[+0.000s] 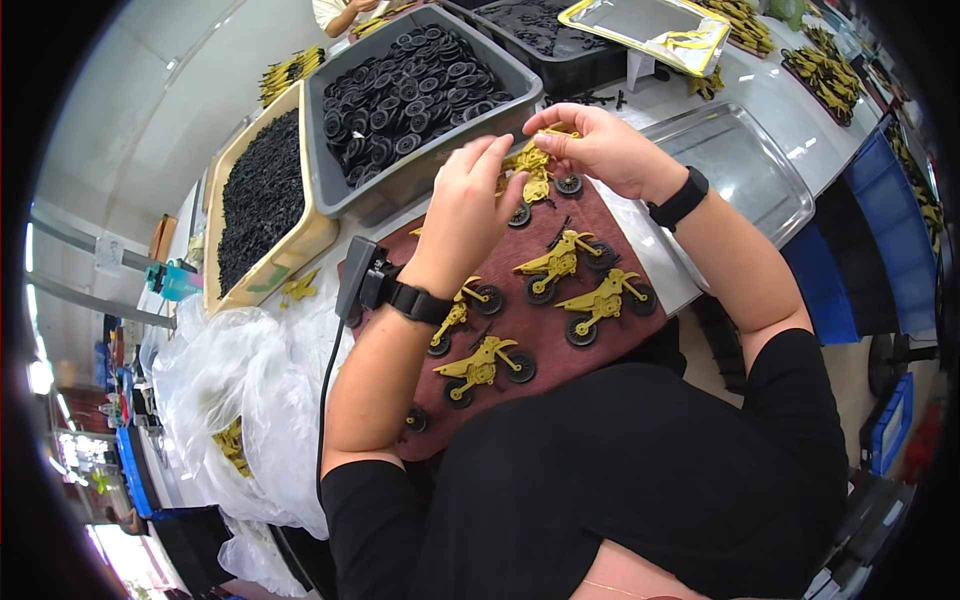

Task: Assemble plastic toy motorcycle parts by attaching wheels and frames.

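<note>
On the dark red cloth, a yellow toy motorcycle with black wheels is at the far edge, between my two hands. My right hand has thumb and fingers closed on a yellow piece above that toy; whether it is joined to the toy is hard to see. My left hand is on the toy's left side, fingers stretched and thumb apart; its fingertips partly hide the toy. Nearer me lie several more yellow toy motorcycles with black wheels, one partly covered by my left wrist.
Beyond the cloth stands a grey bin of black toy wheels. Left of it is a cream bin of small black parts. A metal tray lies at right, and crumpled clear plastic at left. A person's hand shows at the far side.
</note>
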`<state>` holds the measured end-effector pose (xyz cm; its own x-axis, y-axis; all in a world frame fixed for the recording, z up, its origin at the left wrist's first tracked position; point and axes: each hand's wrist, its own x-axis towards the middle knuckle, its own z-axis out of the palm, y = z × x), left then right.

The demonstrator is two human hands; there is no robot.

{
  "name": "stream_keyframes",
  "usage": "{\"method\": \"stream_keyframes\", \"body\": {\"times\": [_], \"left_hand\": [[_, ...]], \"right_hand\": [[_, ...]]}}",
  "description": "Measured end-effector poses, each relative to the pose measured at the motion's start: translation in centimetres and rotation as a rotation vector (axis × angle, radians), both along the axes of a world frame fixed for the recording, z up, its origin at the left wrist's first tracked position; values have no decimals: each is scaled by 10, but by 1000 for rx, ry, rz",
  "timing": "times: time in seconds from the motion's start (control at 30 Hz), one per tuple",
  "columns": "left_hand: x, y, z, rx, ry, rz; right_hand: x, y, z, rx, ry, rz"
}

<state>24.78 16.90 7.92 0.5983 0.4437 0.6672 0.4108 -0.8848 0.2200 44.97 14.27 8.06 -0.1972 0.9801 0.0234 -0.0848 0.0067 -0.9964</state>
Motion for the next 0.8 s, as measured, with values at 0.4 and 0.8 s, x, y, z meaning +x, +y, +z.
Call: {"method": "stream_keyframes", "body": {"times": [0.4, 0.8], "left_hand": [[26, 22, -45, -329, 247, 216], [32, 18, -59, -287, 413, 310]], "right_hand": [[23, 35, -64, 157, -612, -238], [13, 45, -82, 308, -1016, -259]]}}
